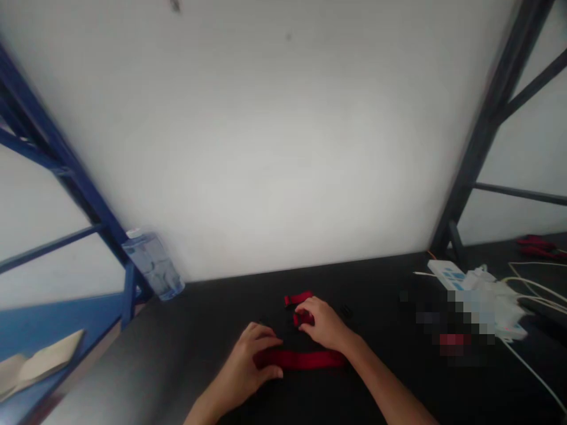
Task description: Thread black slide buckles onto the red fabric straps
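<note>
A red strap (305, 359) lies across the black tabletop (212, 313) near its front. My left hand (250, 360) rests on the strap's left end, its fingers curled over it. My right hand (321, 323) is further back with its fingers closed on a small red piece (303, 319). Another short red strap piece (299, 298) lies just behind my right hand. A small black clip (346, 309) sits to the right of that hand.
A clear plastic water bottle (153, 265) stands at the back left beside a blue shelf frame (66, 171). A white power strip (476, 292) with white cables lies at the right. More red straps (538, 245) lie far right. A white wall rises behind.
</note>
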A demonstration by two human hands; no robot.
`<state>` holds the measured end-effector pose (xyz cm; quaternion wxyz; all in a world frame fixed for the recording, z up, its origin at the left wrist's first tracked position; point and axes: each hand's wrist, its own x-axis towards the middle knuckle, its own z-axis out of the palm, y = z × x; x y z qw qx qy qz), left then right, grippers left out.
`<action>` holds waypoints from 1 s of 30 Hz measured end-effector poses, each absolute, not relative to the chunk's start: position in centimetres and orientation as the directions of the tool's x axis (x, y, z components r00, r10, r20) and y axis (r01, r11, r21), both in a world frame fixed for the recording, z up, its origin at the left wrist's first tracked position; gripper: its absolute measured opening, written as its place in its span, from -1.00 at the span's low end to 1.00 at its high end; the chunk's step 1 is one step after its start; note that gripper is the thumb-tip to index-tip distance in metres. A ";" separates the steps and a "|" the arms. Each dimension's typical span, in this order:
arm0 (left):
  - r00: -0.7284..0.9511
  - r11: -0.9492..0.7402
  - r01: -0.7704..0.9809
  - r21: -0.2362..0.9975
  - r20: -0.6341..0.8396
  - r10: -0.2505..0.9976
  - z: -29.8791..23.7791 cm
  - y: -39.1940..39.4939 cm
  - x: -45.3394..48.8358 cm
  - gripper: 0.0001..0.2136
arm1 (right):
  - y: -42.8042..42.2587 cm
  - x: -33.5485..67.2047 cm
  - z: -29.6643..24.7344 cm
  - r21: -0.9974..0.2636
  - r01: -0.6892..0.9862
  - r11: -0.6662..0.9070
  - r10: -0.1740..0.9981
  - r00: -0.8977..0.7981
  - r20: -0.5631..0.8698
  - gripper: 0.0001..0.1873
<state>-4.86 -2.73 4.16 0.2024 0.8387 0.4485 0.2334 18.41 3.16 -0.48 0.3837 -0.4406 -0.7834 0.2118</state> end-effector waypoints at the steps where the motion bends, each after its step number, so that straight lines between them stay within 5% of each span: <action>1: 0.471 -0.514 0.653 0.557 0.233 0.851 4.3 -2.7 -4.6 -0.68 | 3.3 18.4 -0.5 -0.686 0.514 0.515 0.857 -0.290 0.426 -0.64; 4: 0.405 -0.494 0.629 0.600 0.290 0.867 4.6 -1.8 -3.1 -0.82 | 3.7 18.2 -0.7 -0.771 0.430 0.470 0.882 -0.188 0.433 -0.64; 9: 0.317 -0.407 0.480 0.777 0.279 0.907 4.1 1.0 0.5 -0.76 | 4.3 17.7 -0.9 -0.928 0.153 0.341 0.935 0.050 0.352 -0.53; 15: 0.227 -0.345 0.201 0.917 0.299 0.927 2.4 3.6 2.2 -0.71 | 4.5 17.2 -0.9 -0.947 -0.253 0.201 0.976 -0.034 0.216 -0.50; 17: 0.208 -0.315 0.182 0.931 0.276 0.938 2.1 4.2 1.6 -0.72 | 4.3 17.5 -0.7 -0.960 -0.165 0.225 0.968 -0.071 0.239 -0.51; 21: 0.259 -0.195 0.169 0.966 0.147 0.955 2.0 5.0 -0.4 -0.68 | 4.0 18.6 0.0 -0.885 0.265 0.383 0.923 -0.066 0.380 -0.71; 25: 0.349 -0.109 0.142 0.984 0.054 0.935 1.9 4.9 -1.3 -0.70 | 3.5 19.3 0.8 -0.854 0.237 0.464 0.879 -0.248 0.408 -0.47; 30: 0.309 -0.087 0.054 0.995 0.066 0.949 1.4 4.7 -0.9 -0.72 | 3.2 19.4 0.8 -0.831 0.269 0.487 0.864 -0.291 0.412 -0.52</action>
